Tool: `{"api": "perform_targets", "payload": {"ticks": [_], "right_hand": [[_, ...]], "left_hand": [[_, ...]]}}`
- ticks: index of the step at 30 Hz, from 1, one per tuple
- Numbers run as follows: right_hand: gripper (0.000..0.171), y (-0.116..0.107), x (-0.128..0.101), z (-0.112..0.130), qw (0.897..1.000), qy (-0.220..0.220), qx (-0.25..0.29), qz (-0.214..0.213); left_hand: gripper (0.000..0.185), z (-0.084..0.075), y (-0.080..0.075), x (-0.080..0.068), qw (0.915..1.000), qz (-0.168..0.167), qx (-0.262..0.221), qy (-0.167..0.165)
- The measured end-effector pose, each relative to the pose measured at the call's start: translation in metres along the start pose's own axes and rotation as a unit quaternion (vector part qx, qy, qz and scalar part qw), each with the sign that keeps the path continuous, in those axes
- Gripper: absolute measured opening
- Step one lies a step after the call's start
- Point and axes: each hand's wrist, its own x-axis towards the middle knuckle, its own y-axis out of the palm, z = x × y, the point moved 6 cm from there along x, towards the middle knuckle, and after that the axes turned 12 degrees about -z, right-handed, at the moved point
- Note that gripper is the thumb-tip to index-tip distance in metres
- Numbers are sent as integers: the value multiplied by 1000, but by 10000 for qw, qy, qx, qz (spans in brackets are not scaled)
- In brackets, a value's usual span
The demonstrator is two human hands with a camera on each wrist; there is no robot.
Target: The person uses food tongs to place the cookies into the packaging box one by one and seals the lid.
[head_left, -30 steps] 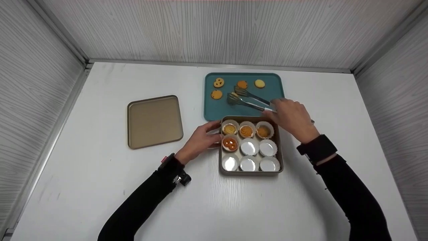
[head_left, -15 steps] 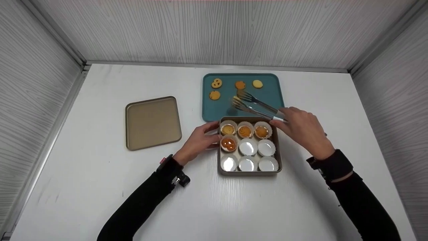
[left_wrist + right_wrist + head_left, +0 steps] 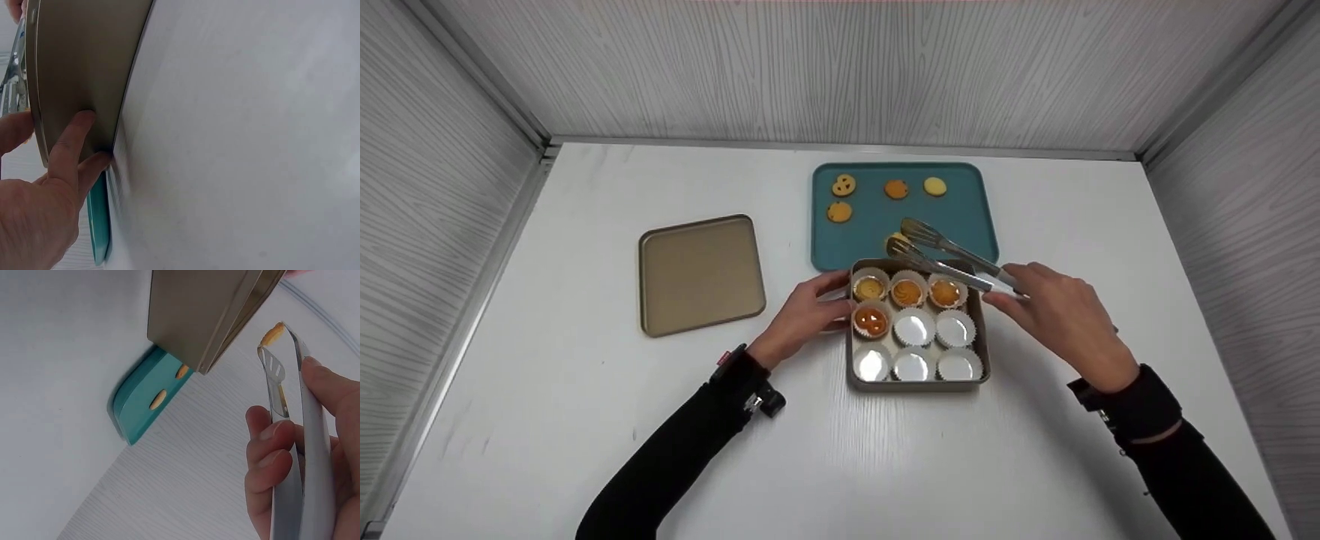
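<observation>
Looking down from the head view, a square gold-coloured metal baking tin [image 3: 919,384] sits on the smooth white counter [image 3: 585,420], and it serves as the landmark. Inside it stand nine fluted paper cups: four hold orange-brown biscuits, five show shiny bare bottoms. The left hand [image 3: 804,315] rests against the tin's left wall, fingers bent round its rim. The right hand [image 3: 1065,315], just right of the tin, grips slim steel tongs [image 3: 952,262] that reach over the tin's far edge with a small yellow biscuit [image 3: 897,240] pinched between the slotted tips. Just beyond the tin lies a rounded teal tray [image 3: 960,217] bearing four round biscuits. Well left of the tin lies a flat gold lid [image 3: 701,274] with rounded corners.

In the left wrist view, the left hand's fingers [image 3: 73,146] press on the tin's matte side [image 3: 79,62], the thumb on its rim; the teal tray's edge [image 3: 98,219] shows behind.

In the right wrist view, the right hand's fingers [image 3: 270,455] curl round the tongs' polished arms [image 3: 304,439], the biscuit [image 3: 271,333] clamped at the tip near the tin's corner [image 3: 202,320].
</observation>
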Motion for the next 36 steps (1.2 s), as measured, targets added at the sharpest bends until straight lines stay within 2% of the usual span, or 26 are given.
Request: {"api": "perform_targets", "payload": {"ticks": [7, 20, 30, 36], "right_hand": [[41, -5, -18, 0, 9997, -238, -26, -79], [38, -15, -38, -7, 9989, -379, -88, 252], [42, -25, -45, -8, 9943, -945, -297, 400], [41, -22, -46, -4, 9902, -1234, -395, 530]], "left_hand": [[65, 0, 0, 2, 9999, 66, -91, 24], [64, 2, -2, 3, 9999, -94, -52, 32], [63, 1, -4, 2, 9997, -156, 61, 169], [65, 2, -6, 1, 9999, -141, -26, -25]]}}
